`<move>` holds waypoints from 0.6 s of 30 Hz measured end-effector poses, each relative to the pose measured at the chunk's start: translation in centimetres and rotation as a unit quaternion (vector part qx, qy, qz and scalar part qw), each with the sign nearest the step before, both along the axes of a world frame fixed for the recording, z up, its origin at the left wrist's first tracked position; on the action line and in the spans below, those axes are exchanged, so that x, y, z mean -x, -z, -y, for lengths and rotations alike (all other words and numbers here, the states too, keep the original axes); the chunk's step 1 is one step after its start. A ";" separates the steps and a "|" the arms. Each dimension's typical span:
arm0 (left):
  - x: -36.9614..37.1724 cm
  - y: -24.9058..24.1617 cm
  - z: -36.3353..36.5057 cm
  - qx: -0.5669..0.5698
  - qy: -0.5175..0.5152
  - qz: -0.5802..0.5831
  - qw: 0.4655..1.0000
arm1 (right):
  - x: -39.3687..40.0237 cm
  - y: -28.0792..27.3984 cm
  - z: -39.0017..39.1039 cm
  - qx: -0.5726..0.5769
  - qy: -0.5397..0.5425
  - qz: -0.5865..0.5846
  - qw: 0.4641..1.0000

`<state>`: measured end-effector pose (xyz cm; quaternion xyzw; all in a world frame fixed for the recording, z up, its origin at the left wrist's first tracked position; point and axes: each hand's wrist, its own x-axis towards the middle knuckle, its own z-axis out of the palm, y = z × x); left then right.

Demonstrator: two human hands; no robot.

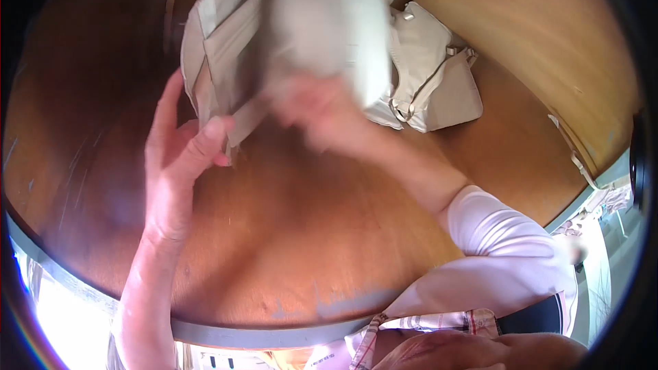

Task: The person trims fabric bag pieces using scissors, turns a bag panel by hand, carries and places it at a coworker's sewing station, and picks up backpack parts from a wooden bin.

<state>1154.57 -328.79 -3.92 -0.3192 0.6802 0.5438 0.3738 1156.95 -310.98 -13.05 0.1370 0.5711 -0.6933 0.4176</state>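
Beige fabric (233,48), folded and partly blurred, stands at the upper middle of the wooden table. My left hand (181,140) grips its lower left edge between thumb and fingers. Smeared by motion, my right hand (308,103) is at the lower edge of a whitish fabric piece (329,27); its fingers cannot be made out, nor whether they hold anything. Just right of these pieces lies a beige bag-like item (432,75) with straps and metal rings.
The brown wooden table (274,253) has a grey front edge near my body. A raised wooden panel (548,34) rises at the upper right, with a thin strap (576,154) near its lower end. Patterned fabric (603,209) shows beyond the right edge.
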 end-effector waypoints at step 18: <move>3.6 -0.9 7.7 0.175 -0.084 -0.171 0.966 | -16.3 26.0 -24.4 -0.701 -0.146 -0.087 0.692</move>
